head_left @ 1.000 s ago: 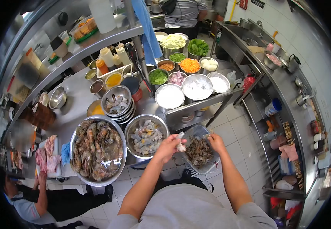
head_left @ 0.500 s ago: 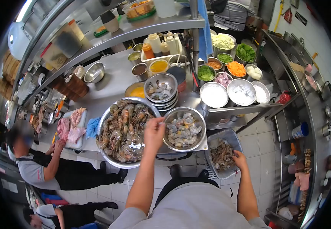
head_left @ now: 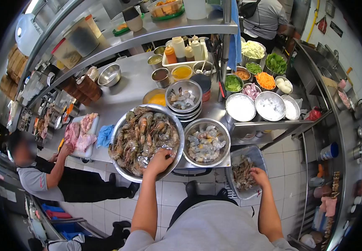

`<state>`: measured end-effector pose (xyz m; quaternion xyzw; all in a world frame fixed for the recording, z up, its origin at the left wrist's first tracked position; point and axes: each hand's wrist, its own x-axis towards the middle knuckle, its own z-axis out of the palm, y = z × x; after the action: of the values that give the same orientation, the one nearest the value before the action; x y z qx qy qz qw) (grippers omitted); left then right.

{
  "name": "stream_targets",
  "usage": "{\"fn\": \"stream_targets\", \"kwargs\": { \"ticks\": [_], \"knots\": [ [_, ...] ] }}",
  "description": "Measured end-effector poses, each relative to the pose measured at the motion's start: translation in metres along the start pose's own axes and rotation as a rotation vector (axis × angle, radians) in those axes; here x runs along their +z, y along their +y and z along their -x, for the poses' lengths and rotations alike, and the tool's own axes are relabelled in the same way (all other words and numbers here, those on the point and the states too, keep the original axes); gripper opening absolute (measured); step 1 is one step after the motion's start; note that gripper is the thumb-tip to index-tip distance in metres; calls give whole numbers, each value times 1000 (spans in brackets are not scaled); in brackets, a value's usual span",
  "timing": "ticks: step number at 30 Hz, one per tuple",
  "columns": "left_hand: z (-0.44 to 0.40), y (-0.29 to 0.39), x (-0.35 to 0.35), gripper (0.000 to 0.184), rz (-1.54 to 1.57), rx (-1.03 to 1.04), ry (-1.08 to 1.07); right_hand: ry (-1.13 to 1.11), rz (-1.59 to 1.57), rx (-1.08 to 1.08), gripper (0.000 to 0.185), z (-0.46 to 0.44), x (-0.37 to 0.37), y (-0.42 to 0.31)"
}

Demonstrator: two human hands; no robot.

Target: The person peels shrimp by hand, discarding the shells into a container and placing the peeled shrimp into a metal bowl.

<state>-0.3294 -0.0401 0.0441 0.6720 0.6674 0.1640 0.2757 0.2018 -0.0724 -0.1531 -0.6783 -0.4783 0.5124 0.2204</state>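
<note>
My left hand is over the front right part of a large metal bowl of whole unpeeled shrimp. Its fingers are bent together at the shrimp, and what they hold is hidden. To the right, a metal bowl holds peeled shrimp. My right hand is at the right side of a grey plastic bin with shrimp shells, fingers curled near the shells. Whether it grips anything is too small to tell. Behind, a smaller bowl with some shrimp tops a stack.
At the left a co-worker handles raw meat on a white board. Bowls of white powder and cut vegetables stand at the back right. A steel shelf with a post crosses above the counter. Another person stands behind.
My left hand has moved left from beside the peeled shrimp bowl, where it was half a second ago, onto the whole shrimp. My right hand stays by the bin. The view has swung left since the first frame.
</note>
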Motion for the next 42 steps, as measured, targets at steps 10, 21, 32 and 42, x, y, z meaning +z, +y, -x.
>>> {"fn": "stream_targets", "kwargs": {
  "ticks": [10,21,32,42],
  "knots": [
    [24,17,-10,36,359,-117,24,-10,-68,2,32,9,6,-25],
    [-5,81,-30,26,657,-39,165,30,-83,-443,35,65,0,-205],
    [-64,202,101,42,827,266,-569,74,60,-513,45,76,9,-240],
    [-61,233,191,50,69,857,-77,34,-293,-114,27,55,-12,-138]
  ]
}}
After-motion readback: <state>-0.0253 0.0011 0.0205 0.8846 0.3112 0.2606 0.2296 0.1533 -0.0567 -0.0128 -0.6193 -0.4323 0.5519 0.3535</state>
